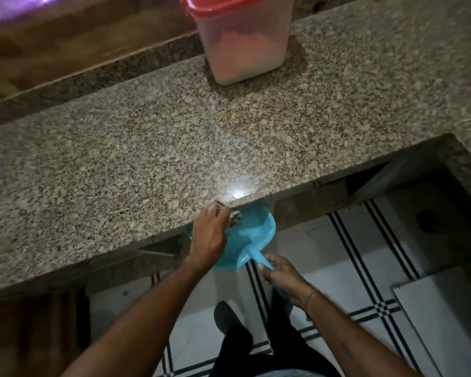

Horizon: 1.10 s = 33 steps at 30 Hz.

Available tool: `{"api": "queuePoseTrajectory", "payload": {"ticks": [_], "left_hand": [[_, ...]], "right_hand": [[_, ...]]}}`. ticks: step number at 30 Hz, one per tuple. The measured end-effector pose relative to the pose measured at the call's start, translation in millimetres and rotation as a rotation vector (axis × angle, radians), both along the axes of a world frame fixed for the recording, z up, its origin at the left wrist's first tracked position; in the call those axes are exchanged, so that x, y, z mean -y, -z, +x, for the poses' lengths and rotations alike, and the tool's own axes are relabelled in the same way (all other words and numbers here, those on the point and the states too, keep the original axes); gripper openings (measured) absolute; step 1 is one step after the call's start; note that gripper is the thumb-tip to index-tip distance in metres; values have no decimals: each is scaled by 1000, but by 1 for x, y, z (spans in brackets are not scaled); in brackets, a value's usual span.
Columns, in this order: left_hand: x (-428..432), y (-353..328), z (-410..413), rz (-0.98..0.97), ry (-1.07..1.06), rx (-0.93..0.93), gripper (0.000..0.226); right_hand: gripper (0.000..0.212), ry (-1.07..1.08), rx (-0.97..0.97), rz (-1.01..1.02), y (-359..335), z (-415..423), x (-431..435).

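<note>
The left hand (209,235) curls its fingers over a crumpled brownish rag (234,217), pressing it at the front edge of the granite counter (147,159). Just below that edge, the blue dustpan (256,227) is tucked against the counter's face. The right hand (283,276) grips the dustpan's handle. At the counter's back stands a red-lidded plastic container (245,50).

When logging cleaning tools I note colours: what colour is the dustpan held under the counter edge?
Light blue dustpan, shown best in the head view.
</note>
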<state>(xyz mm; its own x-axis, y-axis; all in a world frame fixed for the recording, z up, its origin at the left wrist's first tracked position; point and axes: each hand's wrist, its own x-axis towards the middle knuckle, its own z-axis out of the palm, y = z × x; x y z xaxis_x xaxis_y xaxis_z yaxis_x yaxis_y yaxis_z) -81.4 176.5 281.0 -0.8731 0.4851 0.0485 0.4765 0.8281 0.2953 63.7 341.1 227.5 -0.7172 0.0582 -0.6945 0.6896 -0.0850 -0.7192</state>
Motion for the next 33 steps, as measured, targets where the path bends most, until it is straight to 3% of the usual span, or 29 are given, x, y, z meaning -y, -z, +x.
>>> {"api": "queuePoseTrajectory", "payload": {"ticks": [3,6,8,16,19,22,25,29,33], "left_hand": [[9,-15,-31,35,-192,-64,9],[27,-14,-62,-58,-549,33,21],[33,-6,-57,-146,-611,88,22],[-84,3,-46,95,-236,85,15],[-84,12,-68,120,-125,137,24],[-71,12,-92,48,48,102,45],[-58,18,-79,23,261,67,35],[-32,17,-69,-55,270,84,27],[-39,4,-25,-146,243,21,49]], "right_hand": [[12,-7,-13,5,3,-3,1],[11,-1,-24,28,5,-1,-4],[12,7,-41,36,6,3,-9],[11,42,-15,45,17,11,-14],[10,49,7,52,17,13,-17],[34,56,35,43,21,11,-26],[29,43,48,45,24,11,-32],[13,38,27,40,22,13,-31],[7,42,10,40,19,6,-33]]}}
